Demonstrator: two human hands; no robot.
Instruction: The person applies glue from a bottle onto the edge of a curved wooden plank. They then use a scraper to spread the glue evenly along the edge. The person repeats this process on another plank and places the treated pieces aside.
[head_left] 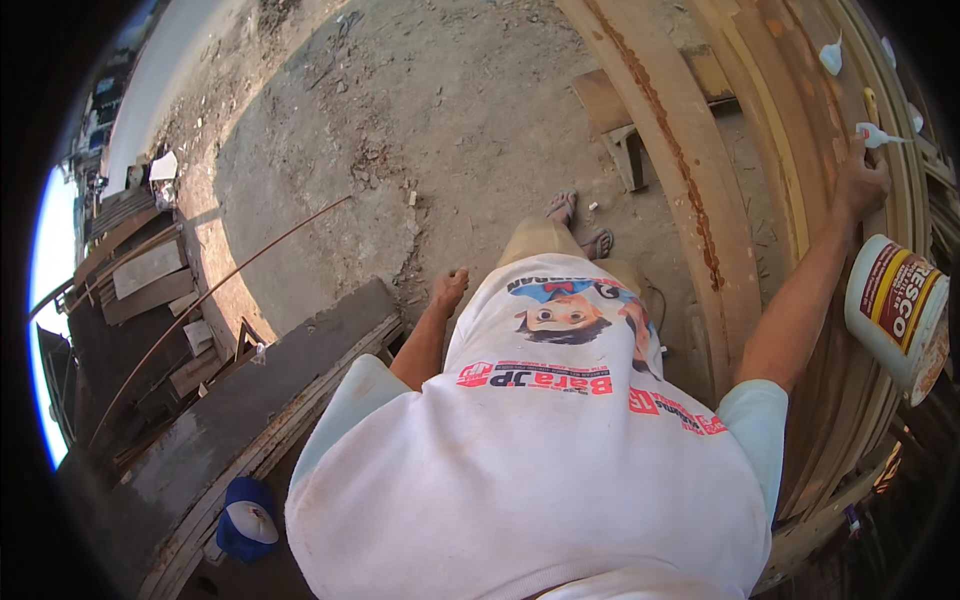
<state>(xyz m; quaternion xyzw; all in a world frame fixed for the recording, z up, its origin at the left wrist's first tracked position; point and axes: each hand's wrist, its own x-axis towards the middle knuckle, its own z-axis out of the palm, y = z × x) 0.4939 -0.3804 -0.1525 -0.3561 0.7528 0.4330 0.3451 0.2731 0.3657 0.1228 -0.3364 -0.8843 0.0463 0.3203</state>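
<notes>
At the upper right, my right hand (862, 178) grips a small white nozzled bottle (870, 135) over long stacked boards (765, 80). A brown streak (685, 180) runs along one nearer board. Just below that hand is a white bucket (890, 320) with a coloured label. Other small white bottles (830, 57) stand farther up the boards, near a yellowish-handled object (871, 105). My left hand (450, 285) hangs at my left side with curled fingers; whether they hold anything I cannot make out.
A grey slab or bench (250, 390) lies along my left, a blue cap (247, 517) beside it. Beyond are scrap boards (140, 285) and a long thin rod (260, 250). A small wooden support (625, 155) stands ahead on the dirt ground (400, 120), near my sandalled feet.
</notes>
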